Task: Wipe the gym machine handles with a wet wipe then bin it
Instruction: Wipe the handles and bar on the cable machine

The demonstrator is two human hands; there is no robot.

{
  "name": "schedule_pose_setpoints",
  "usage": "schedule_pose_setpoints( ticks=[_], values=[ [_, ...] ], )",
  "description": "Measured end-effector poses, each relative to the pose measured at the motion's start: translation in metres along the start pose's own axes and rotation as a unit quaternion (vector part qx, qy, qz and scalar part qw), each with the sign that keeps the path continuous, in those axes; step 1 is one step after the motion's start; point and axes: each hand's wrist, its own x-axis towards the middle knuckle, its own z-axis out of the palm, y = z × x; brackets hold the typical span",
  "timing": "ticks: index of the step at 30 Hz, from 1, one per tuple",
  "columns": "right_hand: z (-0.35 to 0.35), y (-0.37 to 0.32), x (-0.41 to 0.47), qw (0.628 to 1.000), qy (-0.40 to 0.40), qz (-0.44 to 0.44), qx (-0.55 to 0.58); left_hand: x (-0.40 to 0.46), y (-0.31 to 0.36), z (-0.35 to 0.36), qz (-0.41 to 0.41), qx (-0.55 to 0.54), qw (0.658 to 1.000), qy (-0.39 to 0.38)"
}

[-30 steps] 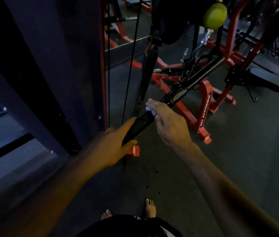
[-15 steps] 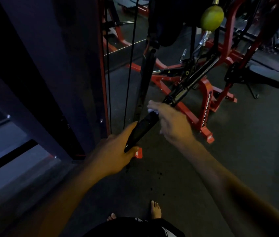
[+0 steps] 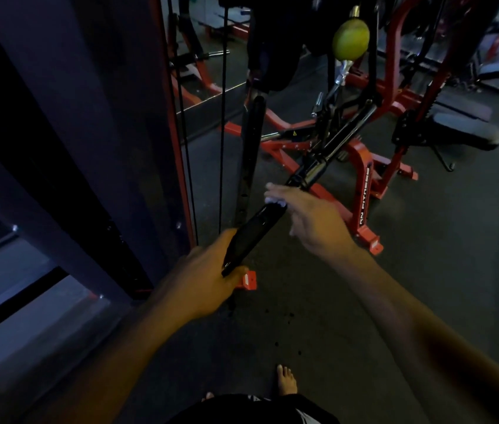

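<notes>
- Dark upright panel (image 3: 67, 142) with a red edge is standing left of the black handle (image 3: 254, 231); two thin cables (image 3: 222, 133) are hanging just beside it.
- Left hand (image 3: 202, 286) is gripping the near, lower end of the handle, fingers curled round it, thumb lying along the top.
- The handle is running diagonally up and away from that hand toward a chrome-tipped bar (image 3: 318, 169).
- White wet wipe (image 3: 274, 201) is sitting on the handle's far end, bunched small under the right hand (image 3: 312, 221).
- Right hand is pressing the wipe against the handle; fingers are curving over it, close together. Whether the thumb is wrapping underneath, cannot tell.
- Right of the handle, a red machine frame (image 3: 364, 191) is standing on the dark floor (image 3: 425, 270); a yellow-green ball (image 3: 350, 39) is hanging above it.
- A bare foot (image 3: 286, 381) is showing below the handle.
</notes>
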Motion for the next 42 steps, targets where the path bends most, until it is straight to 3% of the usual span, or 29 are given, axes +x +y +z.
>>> schedule_pose_setpoints(
  ticks=[3, 5, 9, 12, 18, 21, 27, 32, 37, 42],
  values=[
    [-0.005, 0.015, 0.007, 0.996, 0.045, 0.072, 0.015, -0.001, 0.005, -0.001, -0.012, 0.014, 1.0, 0.005],
    [0.011, 0.0, 0.004, 0.996, 0.056, 0.059, 0.029, -0.001, 0.009, -0.004, -0.016, 0.034, 0.999, 0.008],
    [0.026, -0.043, -0.012, 0.996, -0.004, 0.008, 0.088, -0.008, 0.015, -0.005, -0.009, 0.077, 0.996, 0.04],
    [0.014, -0.031, -0.005, 0.999, -0.023, 0.002, 0.046, -0.016, 0.018, 0.0, -0.014, 0.094, 0.992, 0.081],
    [0.006, 0.013, 0.006, 0.99, 0.083, 0.09, 0.068, -0.02, 0.019, -0.002, 0.018, 0.069, 0.992, 0.107],
    [0.025, -0.017, -0.004, 0.983, 0.123, 0.074, 0.113, -0.016, 0.014, -0.005, 0.009, -0.012, 0.997, 0.069],
    [0.009, -0.006, -0.009, 0.991, 0.054, 0.029, 0.118, -0.009, 0.008, -0.017, -0.039, -0.214, 0.976, -0.015],
    [0.017, -0.007, -0.009, 0.98, 0.121, 0.07, 0.138, -0.007, 0.015, -0.022, -0.043, -0.267, 0.962, -0.048],
    [0.022, -0.028, -0.017, 0.992, 0.049, 0.013, 0.118, -0.007, 0.017, -0.026, -0.071, -0.335, 0.934, -0.101],
    [0.004, 0.007, -0.007, 0.982, 0.14, 0.082, 0.094, -0.008, 0.015, -0.032, -0.078, -0.351, 0.924, -0.132]
  ],
)
